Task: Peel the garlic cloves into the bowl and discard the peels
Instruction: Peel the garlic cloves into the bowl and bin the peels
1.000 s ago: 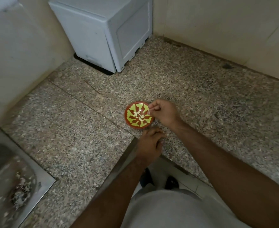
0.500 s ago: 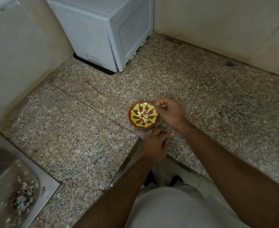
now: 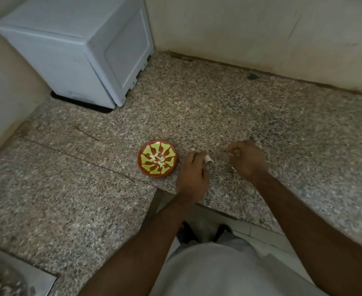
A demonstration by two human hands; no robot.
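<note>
1. Legible text, labels, brands, numbers or signs: none found in the head view.
2. White appliance (image 3: 75,50) at the back of the bench (image 3: 218,116): its visible faces carry no readable marking.
3. Bowl (image 3: 157,157): red with a yellow-green painted pattern only; no lettering or digits.
4. Walls: plain, with no sign or label.

A home kitchen: speckled granite counter (image 3: 218,107), steel sink (image 3: 15,280) at its corner, white appliance (image 3: 73,50) against the wall.
</note>
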